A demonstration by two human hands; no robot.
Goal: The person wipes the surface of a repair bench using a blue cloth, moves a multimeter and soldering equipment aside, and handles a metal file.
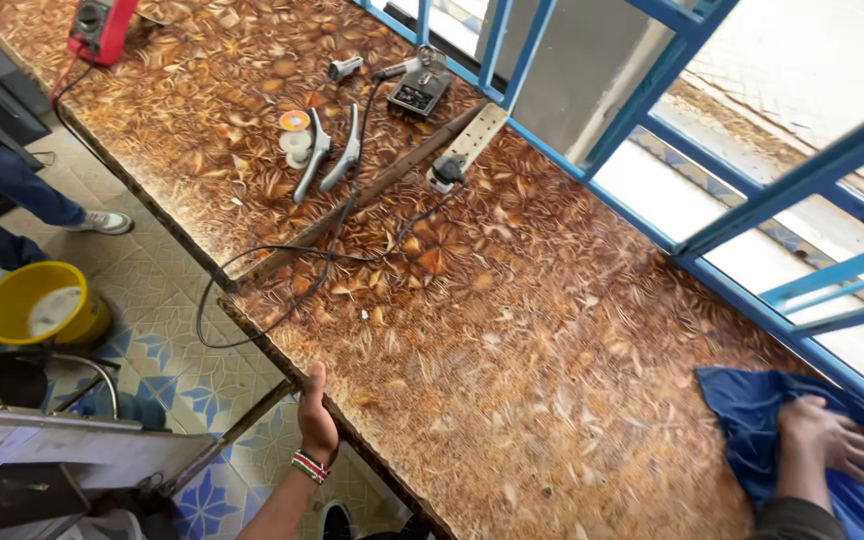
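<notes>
Head view: right hand (827,435) lies flat, fingers spread, on a blue cloth (752,420) at the desk (512,340) corner; left hand (317,420) clasps the desk's near edge. Power strip (470,143), black cable (282,270) and pliers (327,152) lie well apart.

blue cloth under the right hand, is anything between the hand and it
Nothing visible: the right hand lies flat on the blue cloth, on the patterned worktop beside the blue window frame.
</notes>
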